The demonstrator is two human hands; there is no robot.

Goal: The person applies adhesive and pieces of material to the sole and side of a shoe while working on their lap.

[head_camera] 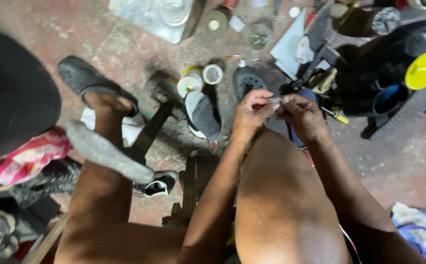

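left hand (250, 113): fingers curled shut, tips pinched on a small pale object (275, 100) held between both hands, above the knee.
right hand (301, 116): closed the same way, thumb and fingertips meeting the left hand's at that pale object; the two hands touch.
held thing: small, light, partly hidden by the fingers; what kind it is cannot be told.
doing it well: judging by the grip, fine fingertip work like this goes best with the wrists braced on the knee and the piece kept close to the eyes' line.
just beyond the hands: grey shoe sole (203, 116) standing on a metal last, dark shoe (247, 81) beside it, glue pot with a yellow rim (190, 81).
further out: yellow-handled screwdriver (336, 116) near the right hand, yellow disc (423, 70), sandalled foot (93, 86), grey strip (107, 152) across the leg.
floor (399, 161): reddish concrete, stained.
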